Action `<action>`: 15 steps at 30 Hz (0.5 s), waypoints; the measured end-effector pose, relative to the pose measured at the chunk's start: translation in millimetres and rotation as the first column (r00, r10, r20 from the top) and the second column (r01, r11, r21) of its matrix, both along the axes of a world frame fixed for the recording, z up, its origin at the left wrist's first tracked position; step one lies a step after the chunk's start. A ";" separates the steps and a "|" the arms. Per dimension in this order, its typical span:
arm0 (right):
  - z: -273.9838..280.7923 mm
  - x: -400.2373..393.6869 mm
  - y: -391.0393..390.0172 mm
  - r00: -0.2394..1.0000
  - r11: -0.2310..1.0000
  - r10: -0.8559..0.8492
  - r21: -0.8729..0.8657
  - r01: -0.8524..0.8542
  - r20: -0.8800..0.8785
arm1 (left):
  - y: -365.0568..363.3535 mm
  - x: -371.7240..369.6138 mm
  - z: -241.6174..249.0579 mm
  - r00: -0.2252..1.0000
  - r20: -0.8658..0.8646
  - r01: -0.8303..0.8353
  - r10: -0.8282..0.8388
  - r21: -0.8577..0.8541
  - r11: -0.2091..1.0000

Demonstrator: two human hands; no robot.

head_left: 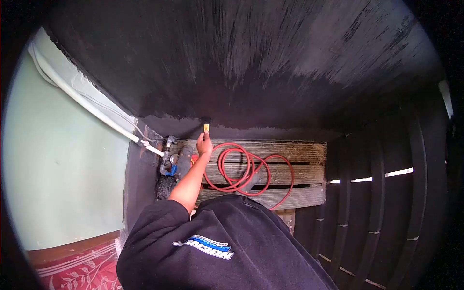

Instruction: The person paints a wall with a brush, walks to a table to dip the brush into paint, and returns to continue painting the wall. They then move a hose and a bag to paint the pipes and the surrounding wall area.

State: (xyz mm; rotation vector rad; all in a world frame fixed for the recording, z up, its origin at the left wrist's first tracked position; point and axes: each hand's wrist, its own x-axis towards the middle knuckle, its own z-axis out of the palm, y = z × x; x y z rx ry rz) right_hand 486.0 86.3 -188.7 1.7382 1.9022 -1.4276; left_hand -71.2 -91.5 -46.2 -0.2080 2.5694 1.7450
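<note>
My left hand point(204, 144) is closed around a paintbrush point(206, 127) with a yellow handle. The dark bristles touch the lower part of the black wall point(232, 92) in front of me, just above a greyer strip along its foot. Wet-looking black paint covers this lower area, while the upper wall shows streaky, uneven strokes. My right hand is out of view, and the dark shirt point(227, 227) hides what lies below it.
A red hose point(252, 166) lies coiled on the wooden slats point(304, 171) around my feet. At left stand a pipe fitting with a blue valve handle point(172, 170), a white pipe point(92, 106) and a pale green wall point(63, 159). Dark slatted boards point(357, 208) rise at right.
</note>
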 end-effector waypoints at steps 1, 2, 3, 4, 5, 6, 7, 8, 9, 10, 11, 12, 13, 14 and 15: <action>-1.1 1.3 0.3 1.000 1.000 0.004 0.002 -0.004 0.003 | -2.2 -2.0 2.3 0.993 0.118 0.025 -0.023 -0.011 1.000; -2.3 1.4 -0.4 1.000 1.000 0.012 0.003 -0.012 0.004 | -6.6 -5.3 -12.2 0.993 0.118 0.021 -0.019 -0.014 1.000; -2.8 0.2 -0.5 1.000 1.000 0.019 0.003 -0.019 0.005 | -11.4 -12.1 -38.0 0.970 0.233 0.075 -0.062 -0.051 0.996; -5.0 0.7 -0.3 1.000 1.000 0.025 0.007 -0.025 0.003 | -15.6 -15.7 -51.9 0.933 0.346 0.134 -0.098 -0.080 0.988; -8.0 1.8 0.3 0.999 0.999 0.034 0.012 -0.034 0.003 | -19.5 -5.8 -27.5 0.929 0.351 0.170 -0.121 -0.113 0.979; -12.0 3.2 2.3 0.999 0.999 0.041 0.019 -0.041 0.003 | -20.4 -1.3 -22.5 0.929 0.349 0.169 -0.120 -0.113 0.979; -15.3 4.5 5.4 0.999 0.999 0.047 0.028 -0.047 -0.002 | -19.0 1.5 -17.1 0.943 0.321 0.143 -0.089 -0.148 0.979; -20.3 7.2 6.4 0.999 0.998 0.054 0.034 -0.054 -0.007 | -17.6 4.2 -11.3 0.955 0.292 0.116 -0.059 -0.183 0.976; -27.8 10.9 8.7 0.998 0.997 0.067 0.046 -0.067 -0.015 | -16.1 10.9 2.7 0.954 0.293 0.120 -0.061 -0.187 0.975; -39.4 17.1 12.0 0.996 0.996 0.074 0.059 -0.072 -0.041 | -13.7 20.5 23.7 0.984 0.179 0.054 -0.027 -0.144 0.988; -50.0 21.9 17.2 0.993 0.991 0.106 0.085 -0.101 -0.051 | -11.4 27.8 44.0 0.998 0.063 -0.006 0.012 -0.094 0.996; -60.5 26.3 24.7 0.990 0.990 0.106 0.103 -0.096 -0.090 | -8.9 30.3 58.2 0.998 0.063 0.003 0.004 -0.100 0.995; -44.0 19.0 22.9 0.953 0.942 0.287 0.152 -0.299 0.098 | -6.6 32.5 70.2 0.998 -0.070 -0.001 0.002 0.012 1.000; -42.2 17.6 14.1 0.955 0.945 0.279 0.146 -0.292 0.103 | -4.1 34.6 81.7 0.980 -0.198 0.009 0.017 0.128 0.992; -36.9 13.8 12.4 0.966 0.958 0.244 0.131 -0.254 0.087 | 0.7 35.4 93.0 0.959 -0.282 0.027 0.029 0.192 0.981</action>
